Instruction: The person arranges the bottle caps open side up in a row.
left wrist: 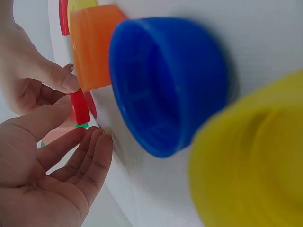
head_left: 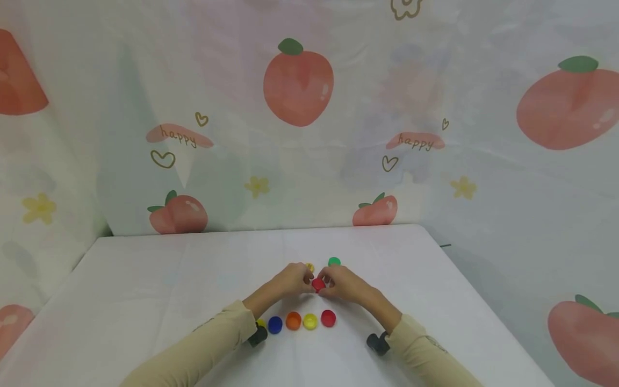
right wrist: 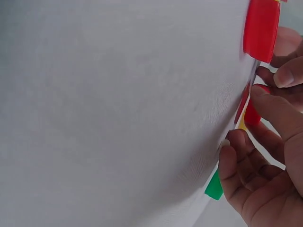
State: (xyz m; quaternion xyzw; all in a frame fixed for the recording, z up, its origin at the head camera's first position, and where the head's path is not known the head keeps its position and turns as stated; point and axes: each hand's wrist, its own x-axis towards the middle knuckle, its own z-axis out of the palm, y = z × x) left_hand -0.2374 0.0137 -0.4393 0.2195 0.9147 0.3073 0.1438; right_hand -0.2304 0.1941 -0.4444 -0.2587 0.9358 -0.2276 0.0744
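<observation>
Between both hands, close over the white table (head_left: 203, 279), is a small red bottle cap (head_left: 318, 285). My left hand (head_left: 295, 279) pinches its left side with thumb and forefinger, the other fingers loosely bent. Opposite it, my right hand (head_left: 340, 282) pinches the right side. Thumbs of both hands show at the cap (left wrist: 80, 108) in the left wrist view. Just behind it, close to the table, another bit of red (right wrist: 242, 104) shows in the right wrist view. A yellow cap (head_left: 310, 266) lies beyond the left hand, partly hidden, and a green cap (head_left: 334, 261) beyond the right.
Nearer me stands a row of caps: blue (head_left: 275, 324), orange (head_left: 293, 321), yellow (head_left: 310, 322) and red (head_left: 328, 318). Another yellow cap (left wrist: 251, 156) sits at the row's left end, half behind the left wrist. A printed curtain (head_left: 300, 161) hangs behind the table.
</observation>
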